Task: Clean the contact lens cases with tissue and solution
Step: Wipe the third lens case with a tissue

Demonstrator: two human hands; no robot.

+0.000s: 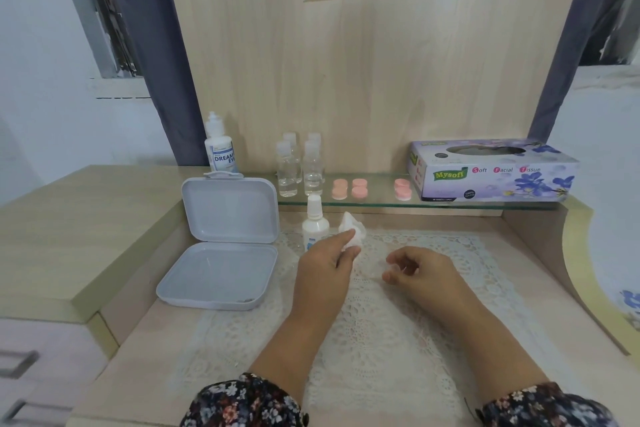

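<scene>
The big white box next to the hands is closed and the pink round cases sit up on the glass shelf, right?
Not quite. The head view shows the white box open, its lid standing up, left of the left hand. The pink round cases do sit on the glass shelf.

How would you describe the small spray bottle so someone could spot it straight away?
Find the glass shelf along the wooden back panel. Just below its left end, on the lace mat beside the open white case, stands the small spray bottle. It is opaque white with a blue label, unlike the clear bottles above.
</scene>
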